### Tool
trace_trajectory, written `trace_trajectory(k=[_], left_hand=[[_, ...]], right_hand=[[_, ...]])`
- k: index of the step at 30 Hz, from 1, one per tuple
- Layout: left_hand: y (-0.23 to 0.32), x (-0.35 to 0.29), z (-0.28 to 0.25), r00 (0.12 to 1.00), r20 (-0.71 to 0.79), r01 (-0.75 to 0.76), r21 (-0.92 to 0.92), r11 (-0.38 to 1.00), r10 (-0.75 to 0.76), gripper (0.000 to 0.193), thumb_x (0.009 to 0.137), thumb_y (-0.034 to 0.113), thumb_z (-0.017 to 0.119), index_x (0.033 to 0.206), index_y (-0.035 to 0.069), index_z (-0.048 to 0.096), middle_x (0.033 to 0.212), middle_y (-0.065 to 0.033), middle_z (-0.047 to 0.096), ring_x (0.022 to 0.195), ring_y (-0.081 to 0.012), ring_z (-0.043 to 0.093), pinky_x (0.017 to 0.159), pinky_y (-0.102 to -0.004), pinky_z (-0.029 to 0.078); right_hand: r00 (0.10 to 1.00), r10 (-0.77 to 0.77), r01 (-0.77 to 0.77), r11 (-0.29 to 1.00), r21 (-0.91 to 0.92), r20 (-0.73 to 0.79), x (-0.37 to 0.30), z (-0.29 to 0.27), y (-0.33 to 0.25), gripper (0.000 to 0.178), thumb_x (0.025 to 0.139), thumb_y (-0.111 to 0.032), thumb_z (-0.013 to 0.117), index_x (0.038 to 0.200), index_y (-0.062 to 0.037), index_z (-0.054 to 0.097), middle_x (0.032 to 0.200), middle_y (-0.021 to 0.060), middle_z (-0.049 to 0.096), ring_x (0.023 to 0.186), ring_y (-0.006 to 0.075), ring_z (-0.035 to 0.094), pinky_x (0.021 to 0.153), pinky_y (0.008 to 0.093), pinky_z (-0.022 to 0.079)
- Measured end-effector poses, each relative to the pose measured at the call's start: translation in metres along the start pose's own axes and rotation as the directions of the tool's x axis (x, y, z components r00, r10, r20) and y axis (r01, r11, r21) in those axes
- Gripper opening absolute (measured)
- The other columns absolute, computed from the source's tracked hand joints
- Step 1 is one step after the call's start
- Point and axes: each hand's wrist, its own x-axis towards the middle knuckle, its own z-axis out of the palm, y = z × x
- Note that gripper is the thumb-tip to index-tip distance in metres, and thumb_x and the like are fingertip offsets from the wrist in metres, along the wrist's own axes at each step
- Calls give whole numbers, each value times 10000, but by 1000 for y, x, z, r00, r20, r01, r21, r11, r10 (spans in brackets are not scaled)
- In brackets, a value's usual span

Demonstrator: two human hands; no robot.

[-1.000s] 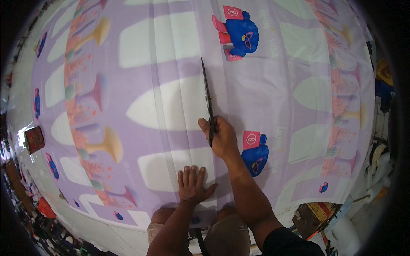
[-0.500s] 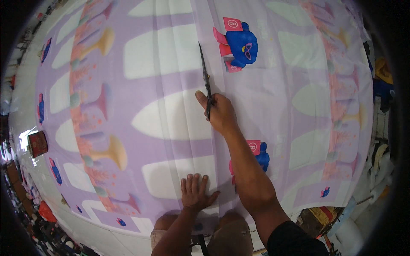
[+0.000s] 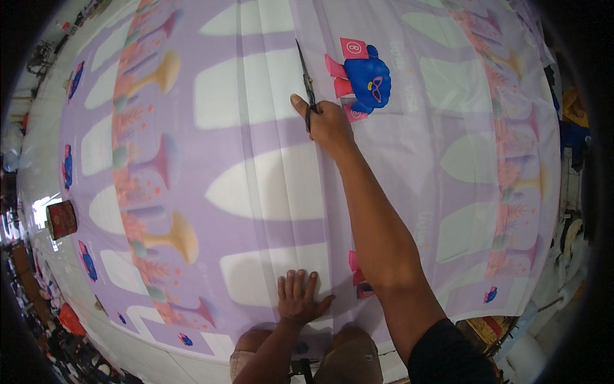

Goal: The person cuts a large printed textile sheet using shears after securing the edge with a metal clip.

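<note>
A wide sheet of printed fabric [image 3: 256, 153], lilac with white arches and blue cartoon figures, spreads out in front of me. My right hand [image 3: 330, 127] reaches far forward and grips dark scissors [image 3: 307, 83] by the handles. Their long blades point away from me along a lengthwise line in the fabric, beside a blue figure [image 3: 369, 77]; whether the fabric lies between the blades is hard to make out. Close to my knees, my left hand [image 3: 298, 301] lies flat on the fabric with fingers spread, holding nothing.
A dark red tin-like block [image 3: 62, 220] rests at the fabric's left edge. Assorted clutter and a red-orange bag [image 3: 71, 319] lie at the lower left. At the right stand a yellow-and-blue bundle [image 3: 574, 121] and, nearer, a brown-and-yellow box [image 3: 489, 331] by the fabric's corner.
The scissors and my right hand have moved forward, farther from me along the fabric. My left hand stays flat near my knees. The whole view has shifted slightly.
</note>
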Motion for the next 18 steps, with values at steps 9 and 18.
trace_trajectory(k=[9,18], left_hand=[[-1,-1,0,999,46,23,-37,999,-21,846,730,663,743,1356,130,539,1384,-196,452,1334,-453,407,1107,-671,267],[-65,227,-66,921,-370,4,-308,951,-124,424,832,134,688,1197,-37,557,1150,-250,578,1063,-444,532,930,-511,412]], right_hand=[[995,-92,95,993,68,-48,25,6,7,670,824,-685,688,645,-59,532,571,45,538,514,149,555,527,294,460],[999,-14,9,992,125,37,19,-3,0,683,828,-709,645,694,-41,595,662,118,612,677,255,617,662,377,481]])
